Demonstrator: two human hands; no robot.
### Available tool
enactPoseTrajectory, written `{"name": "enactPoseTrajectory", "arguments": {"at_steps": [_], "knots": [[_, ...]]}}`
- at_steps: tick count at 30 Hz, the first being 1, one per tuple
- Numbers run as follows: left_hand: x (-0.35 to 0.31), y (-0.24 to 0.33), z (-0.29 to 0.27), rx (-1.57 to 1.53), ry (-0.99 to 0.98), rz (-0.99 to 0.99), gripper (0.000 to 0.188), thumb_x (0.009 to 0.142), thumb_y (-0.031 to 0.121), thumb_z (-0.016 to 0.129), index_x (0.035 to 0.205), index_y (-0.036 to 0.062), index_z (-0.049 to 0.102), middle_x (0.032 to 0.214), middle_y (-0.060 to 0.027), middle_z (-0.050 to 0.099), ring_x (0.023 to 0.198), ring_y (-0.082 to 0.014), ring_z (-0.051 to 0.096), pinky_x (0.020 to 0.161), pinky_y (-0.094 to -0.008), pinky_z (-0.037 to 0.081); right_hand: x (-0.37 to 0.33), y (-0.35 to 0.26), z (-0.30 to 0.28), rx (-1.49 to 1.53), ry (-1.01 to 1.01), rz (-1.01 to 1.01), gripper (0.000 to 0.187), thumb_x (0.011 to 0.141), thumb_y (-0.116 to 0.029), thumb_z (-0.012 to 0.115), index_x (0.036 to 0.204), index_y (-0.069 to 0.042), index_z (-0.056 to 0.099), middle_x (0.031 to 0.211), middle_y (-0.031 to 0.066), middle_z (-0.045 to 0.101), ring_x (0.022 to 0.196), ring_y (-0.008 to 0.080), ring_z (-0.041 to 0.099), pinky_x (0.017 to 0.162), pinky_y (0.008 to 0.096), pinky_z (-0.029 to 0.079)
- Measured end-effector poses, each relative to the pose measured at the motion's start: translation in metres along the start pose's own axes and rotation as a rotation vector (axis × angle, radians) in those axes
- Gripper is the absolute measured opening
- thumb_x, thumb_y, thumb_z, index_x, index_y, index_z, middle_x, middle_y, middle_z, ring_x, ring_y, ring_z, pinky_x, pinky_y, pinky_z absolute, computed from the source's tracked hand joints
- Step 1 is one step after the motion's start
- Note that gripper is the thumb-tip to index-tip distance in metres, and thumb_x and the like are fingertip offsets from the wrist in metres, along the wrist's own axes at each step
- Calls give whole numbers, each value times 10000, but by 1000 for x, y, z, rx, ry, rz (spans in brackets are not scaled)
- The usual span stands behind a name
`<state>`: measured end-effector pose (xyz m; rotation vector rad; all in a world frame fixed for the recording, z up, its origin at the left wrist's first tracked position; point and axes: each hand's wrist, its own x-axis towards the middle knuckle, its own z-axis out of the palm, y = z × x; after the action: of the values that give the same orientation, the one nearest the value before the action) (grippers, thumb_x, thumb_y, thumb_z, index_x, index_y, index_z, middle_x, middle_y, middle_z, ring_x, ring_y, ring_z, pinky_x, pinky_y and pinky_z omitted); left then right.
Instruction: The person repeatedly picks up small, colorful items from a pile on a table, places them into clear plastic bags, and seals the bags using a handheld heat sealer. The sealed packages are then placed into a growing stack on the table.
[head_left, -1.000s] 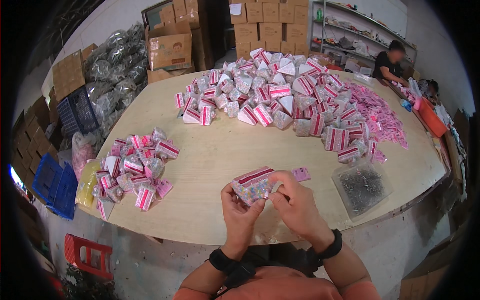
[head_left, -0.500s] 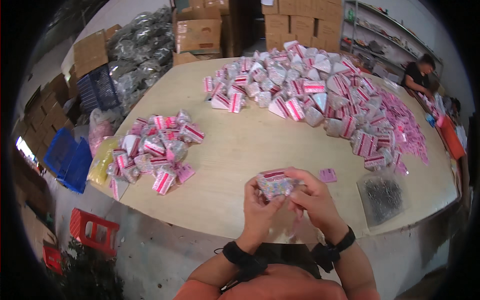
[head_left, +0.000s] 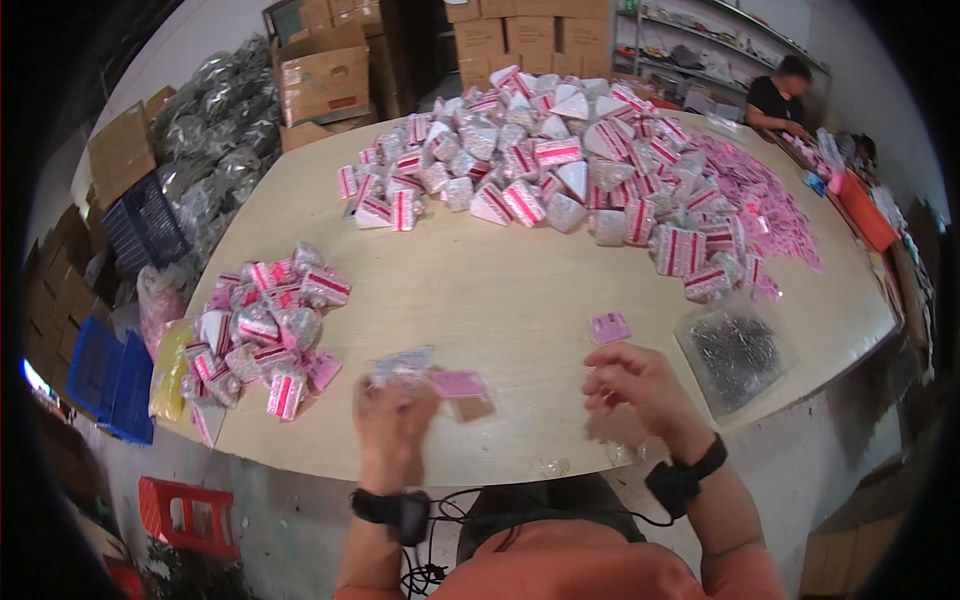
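Observation:
In my left hand (head_left: 393,425), at the near left of the table, is a plastic-wrapped cake-slice-shaped wedge (head_left: 402,366), smeared by motion. A pink card (head_left: 459,384) hangs beside it, on the hand's right side. My right hand (head_left: 640,395) is over the near right of the table, its fingers apart and slightly curled, with nothing in them. A single pink card (head_left: 608,327) lies flat just beyond the right hand. To that hand's right is a clear bag of small dark pieces (head_left: 735,360).
Wrapped wedges lie in a smaller heap (head_left: 265,330) at left and a large pile (head_left: 540,150) at the back. Loose pink cards (head_left: 775,220) spread beyond the pile's right. A person (head_left: 780,100) sits at the far right. A red stool (head_left: 190,515) stands on the floor.
Both hands were together around the wedge; now they are apart. The left hand has carried the wedge leftward, and the right hand has let go. The whole view has shifted too.

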<state>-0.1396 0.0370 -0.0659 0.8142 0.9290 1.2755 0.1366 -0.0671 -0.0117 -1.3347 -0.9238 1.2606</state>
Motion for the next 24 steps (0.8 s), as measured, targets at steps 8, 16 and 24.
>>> {"name": "enactPoseTrajectory", "arguments": {"at_steps": [8,16,24], "knots": [[94,44,-129,1071,542,800,597,722,67,671,1237,-37,387,1119,-184,509,1038,-317,494,904,-387,391,-48,5,-152,-306,535,-102,170,801,-71,554,951,5,579,692,78,603,536,127,583,485,253,475],[40,15,21,1096,-213,802,376,689,15,656,1048,-5,544,1072,-140,566,1016,-282,533,890,-346,408,-50,30,-173,-1355,470,-122,164,664,-52,607,815,-1,566,816,193,577,826,357,557,728,420,452],[-3,-60,138,1079,-1029,581,369,706,93,659,1054,49,544,1091,-129,551,1011,-294,524,859,-367,433,-43,32,-184,-1297,435,-147,65,708,-51,551,762,-15,544,788,169,567,810,352,555,711,436,438]]}}
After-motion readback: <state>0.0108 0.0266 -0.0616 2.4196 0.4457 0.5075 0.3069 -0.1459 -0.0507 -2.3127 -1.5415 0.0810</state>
